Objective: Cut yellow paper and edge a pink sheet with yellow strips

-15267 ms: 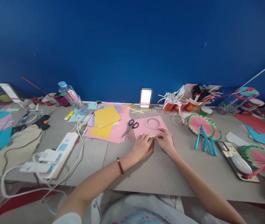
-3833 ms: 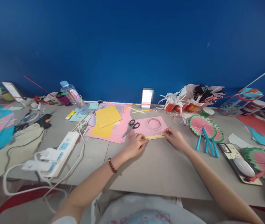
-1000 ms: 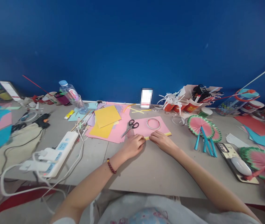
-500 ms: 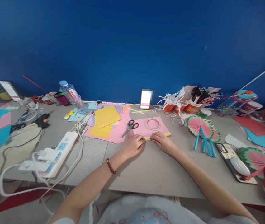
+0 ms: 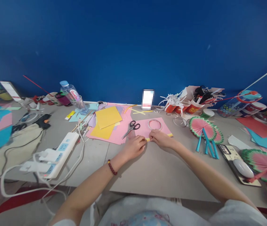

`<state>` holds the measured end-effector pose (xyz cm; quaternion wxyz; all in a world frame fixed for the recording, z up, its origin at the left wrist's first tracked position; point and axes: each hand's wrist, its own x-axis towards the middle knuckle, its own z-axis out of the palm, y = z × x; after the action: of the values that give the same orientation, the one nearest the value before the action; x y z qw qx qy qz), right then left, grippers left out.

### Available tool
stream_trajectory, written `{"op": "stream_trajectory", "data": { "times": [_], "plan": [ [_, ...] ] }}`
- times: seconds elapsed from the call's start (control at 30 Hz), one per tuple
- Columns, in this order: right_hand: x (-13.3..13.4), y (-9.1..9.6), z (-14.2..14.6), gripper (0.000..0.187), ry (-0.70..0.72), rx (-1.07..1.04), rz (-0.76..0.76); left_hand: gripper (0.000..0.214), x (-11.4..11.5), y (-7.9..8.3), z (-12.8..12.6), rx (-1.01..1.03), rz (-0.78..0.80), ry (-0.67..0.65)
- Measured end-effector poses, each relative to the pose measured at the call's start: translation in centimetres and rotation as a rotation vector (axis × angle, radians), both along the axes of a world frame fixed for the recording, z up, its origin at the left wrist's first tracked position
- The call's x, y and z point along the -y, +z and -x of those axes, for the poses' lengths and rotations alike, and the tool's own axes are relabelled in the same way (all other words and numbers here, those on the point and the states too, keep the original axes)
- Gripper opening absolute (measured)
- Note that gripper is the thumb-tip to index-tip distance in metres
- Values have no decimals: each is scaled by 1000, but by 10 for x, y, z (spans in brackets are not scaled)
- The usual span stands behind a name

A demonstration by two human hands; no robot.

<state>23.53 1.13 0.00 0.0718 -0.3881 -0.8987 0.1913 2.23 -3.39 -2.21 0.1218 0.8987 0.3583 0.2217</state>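
Note:
A pink paper sheet (image 5: 145, 125) lies flat on the grey table (image 5: 157, 169), with a yellow strip (image 5: 169, 135) along its near edge. My left hand (image 5: 134, 147) rests with curled fingers on the sheet's near left corner, pressing the strip's left end. My right hand (image 5: 159, 138) sits just right of it, fingers pinched on the strip at the sheet's edge. A roll of clear tape (image 5: 154, 124) lies on the pink sheet behind my hands. Black-handled scissors (image 5: 131, 128) lie at the sheet's left edge.
Yellow and pink sheets (image 5: 107, 121) are stacked to the left, with a white power strip (image 5: 58, 153) and cables nearer. A water bottle (image 5: 74, 97) stands at the back left. Pink and green paper fans (image 5: 205, 127), a phone (image 5: 232, 153) and red cups (image 5: 185, 106) fill the right.
My right hand slid left along the yellow strip, from its right end a few seconds ago to beside my left hand now. The left hand has stayed in place.

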Motion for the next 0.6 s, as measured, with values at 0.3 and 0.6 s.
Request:
{"op": "stream_trajectory", "data": {
  "times": [0.3, 0.6],
  "plan": [
    [9, -1, -10, 12, -30, -95, 34, 22, -1, -2, 1, 9, -4, -9],
    [8, 19, -48, 10, -257, -325, 257, 22, -1, -2, 1, 4, -8, -10]
  ]
}}
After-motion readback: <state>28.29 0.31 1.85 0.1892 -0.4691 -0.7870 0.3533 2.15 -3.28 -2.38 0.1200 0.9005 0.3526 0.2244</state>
